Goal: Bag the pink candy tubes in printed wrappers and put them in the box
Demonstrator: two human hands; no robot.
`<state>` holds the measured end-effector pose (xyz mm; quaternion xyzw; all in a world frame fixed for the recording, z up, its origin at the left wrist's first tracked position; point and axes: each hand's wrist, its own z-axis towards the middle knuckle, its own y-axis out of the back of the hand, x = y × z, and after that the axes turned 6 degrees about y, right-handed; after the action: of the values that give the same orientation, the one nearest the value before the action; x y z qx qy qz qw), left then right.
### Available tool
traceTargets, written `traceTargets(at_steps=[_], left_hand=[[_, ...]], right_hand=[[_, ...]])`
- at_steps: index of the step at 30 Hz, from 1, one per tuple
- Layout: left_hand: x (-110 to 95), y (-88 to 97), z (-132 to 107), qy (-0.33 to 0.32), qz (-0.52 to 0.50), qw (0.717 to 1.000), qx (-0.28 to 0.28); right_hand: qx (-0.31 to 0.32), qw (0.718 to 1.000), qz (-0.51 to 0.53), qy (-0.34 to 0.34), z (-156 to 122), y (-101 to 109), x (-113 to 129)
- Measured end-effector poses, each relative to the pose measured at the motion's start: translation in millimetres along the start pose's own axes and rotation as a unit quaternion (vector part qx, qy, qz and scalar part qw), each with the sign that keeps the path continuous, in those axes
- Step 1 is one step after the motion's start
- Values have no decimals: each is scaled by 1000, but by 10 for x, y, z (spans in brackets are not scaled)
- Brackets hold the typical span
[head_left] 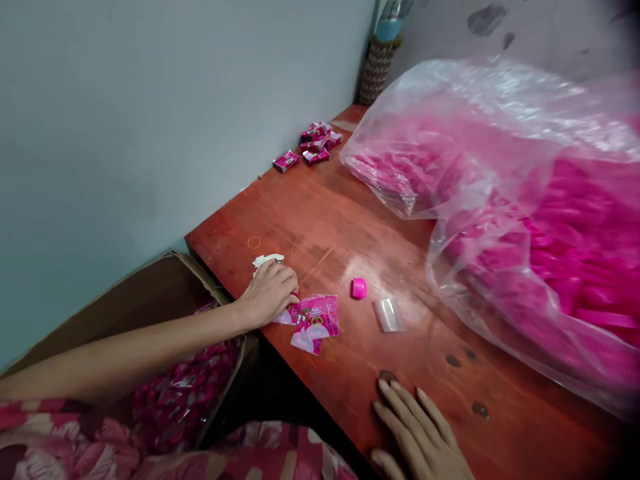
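At the table's near left edge, my left hand (270, 290) rests with its fingers curled down and closed. What lies under the fingertips is hidden, though a bit of pink shows there. Touching that hand on the right are pink printed wrappers (320, 317), flat and overlapping. Behind its knuckles a crumpled white scrap (267, 259) sticks out. My right hand (415, 433) lies flat on the wood, fingers stretched out, holding nothing. Between the hands and the plastic bag are a small bright pink ring-like piece (359, 288) and a short clear film sleeve (389, 315).
A big clear plastic bag (480, 200) of pink pieces covers the table's right side. Several small pink packets (316, 143) sit by the wall. Below the left edge stands a cardboard box (170, 287) holding many pink packets. A woven holder with a bottle (377, 67) stands behind.
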<state>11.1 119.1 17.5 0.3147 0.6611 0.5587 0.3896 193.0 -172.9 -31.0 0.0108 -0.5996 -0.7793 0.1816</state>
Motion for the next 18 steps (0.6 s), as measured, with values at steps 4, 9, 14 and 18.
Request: traceTargets(at_steps=[4,9,14,18], left_hand=[[-129,206,-94,-42,-30,999,2],[-359,411,-42,-79,-66,992,67],[-402,135,170,-37,-16,996,81],[-390,36,160,-49,-17,996,66]], right_hand=[[12,999,-32,6,-24,-3,50],[8,999,-35,-3,-43,-64,55],[-38,999,-8,-24,-35,-76,74],[-27,998,3,-51,-12,-12,148]])
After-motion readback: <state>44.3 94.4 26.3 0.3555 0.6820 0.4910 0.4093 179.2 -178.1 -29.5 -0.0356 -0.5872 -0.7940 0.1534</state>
